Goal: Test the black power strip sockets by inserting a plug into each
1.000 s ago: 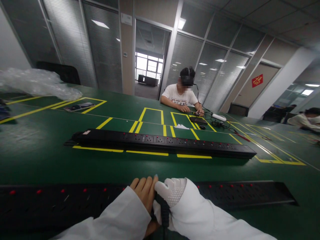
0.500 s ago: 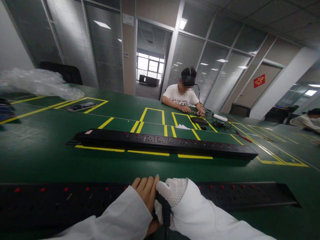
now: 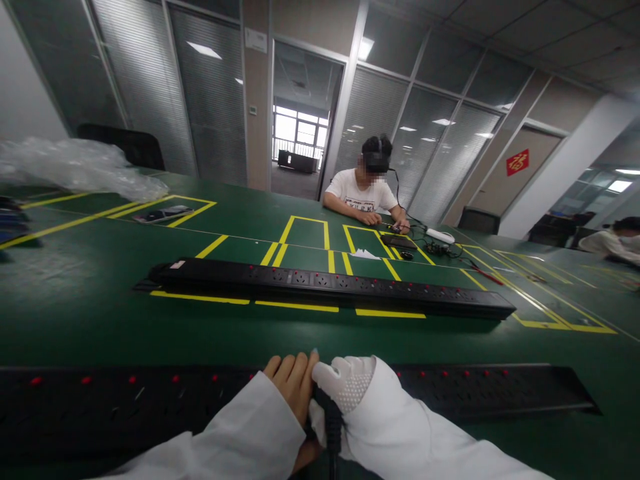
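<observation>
My left hand (image 3: 294,383), bare with a white sleeve, lies against the gloved right one, its fingers pressed together; whatever is under them is hidden. My right hand (image 3: 347,381), in a white dotted glove, is closed around a black cable plug (image 3: 330,417) whose ribbed neck hangs down toward me. Both hands are above the near long black power strip (image 3: 475,393), which crosses the bottom of the view with red switches along it. A second long black power strip (image 3: 330,283) lies farther back, beside yellow tape lines.
Across the green table (image 3: 225,340) sits a person (image 3: 360,193) wearing a headset, handling small items near cables and a white power strip (image 3: 440,236). Plastic wrap (image 3: 75,167) and a phone-like object (image 3: 165,213) are at left. Another person (image 3: 617,243) is far right.
</observation>
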Motion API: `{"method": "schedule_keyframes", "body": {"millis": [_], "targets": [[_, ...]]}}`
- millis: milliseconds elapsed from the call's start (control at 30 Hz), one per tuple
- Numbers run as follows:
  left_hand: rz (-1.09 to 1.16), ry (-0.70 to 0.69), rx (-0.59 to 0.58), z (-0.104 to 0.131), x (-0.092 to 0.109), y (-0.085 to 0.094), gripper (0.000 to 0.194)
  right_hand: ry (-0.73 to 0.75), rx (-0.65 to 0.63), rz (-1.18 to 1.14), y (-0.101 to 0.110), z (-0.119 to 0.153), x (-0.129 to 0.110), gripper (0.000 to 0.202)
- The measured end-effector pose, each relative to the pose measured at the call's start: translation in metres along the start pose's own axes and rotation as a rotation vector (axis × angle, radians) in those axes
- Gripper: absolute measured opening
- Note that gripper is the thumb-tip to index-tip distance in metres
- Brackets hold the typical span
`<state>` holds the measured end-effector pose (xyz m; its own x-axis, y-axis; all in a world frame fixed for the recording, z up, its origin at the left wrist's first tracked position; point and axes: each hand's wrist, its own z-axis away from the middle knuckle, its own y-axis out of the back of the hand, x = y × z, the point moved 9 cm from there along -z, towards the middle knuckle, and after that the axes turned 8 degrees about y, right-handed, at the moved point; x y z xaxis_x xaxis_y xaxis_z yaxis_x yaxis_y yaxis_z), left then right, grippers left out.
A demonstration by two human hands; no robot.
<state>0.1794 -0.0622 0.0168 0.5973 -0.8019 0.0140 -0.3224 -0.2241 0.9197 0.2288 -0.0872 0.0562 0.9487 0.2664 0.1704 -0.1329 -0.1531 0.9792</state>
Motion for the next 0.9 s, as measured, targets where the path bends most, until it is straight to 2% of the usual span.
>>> {"method": "schedule_keyframes", "body": {"millis": [67,200,267,333,400,633,800,900], "targets": [[0.016,-0.009,-0.040,0.000,-0.001,0.001,0.048,0.004,-0.004,-0.008,0.005,-0.002,0.001,0.011],[0.032,-0.047,-0.105,0.001,0.001,-0.002,0.074,-0.004,0.015,-0.081,0.016,-0.005,0.004,0.012],[0.019,-0.027,-0.087,0.001,0.000,-0.003,0.066,-0.002,0.017,-0.064,0.017,-0.003,0.002,0.019],[-0.001,-0.003,-0.046,0.000,-0.001,-0.003,0.048,0.007,0.012,0.033,0.016,-0.001,-0.001,0.025],[-0.014,0.007,-0.006,0.000,-0.001,-0.001,0.041,0.026,0.018,0.121,0.014,0.000,-0.005,0.025],[-0.015,0.022,-0.038,-0.001,-0.001,-0.002,0.040,0.008,-0.014,0.080,0.003,-0.003,-0.001,0.027],[-0.033,0.018,-0.050,-0.002,0.000,-0.003,0.041,0.006,0.004,0.015,0.004,-0.004,0.000,0.026],[-0.025,0.012,-0.054,-0.001,0.000,-0.005,0.045,0.027,0.048,-0.103,0.008,-0.001,0.003,0.023]]}}
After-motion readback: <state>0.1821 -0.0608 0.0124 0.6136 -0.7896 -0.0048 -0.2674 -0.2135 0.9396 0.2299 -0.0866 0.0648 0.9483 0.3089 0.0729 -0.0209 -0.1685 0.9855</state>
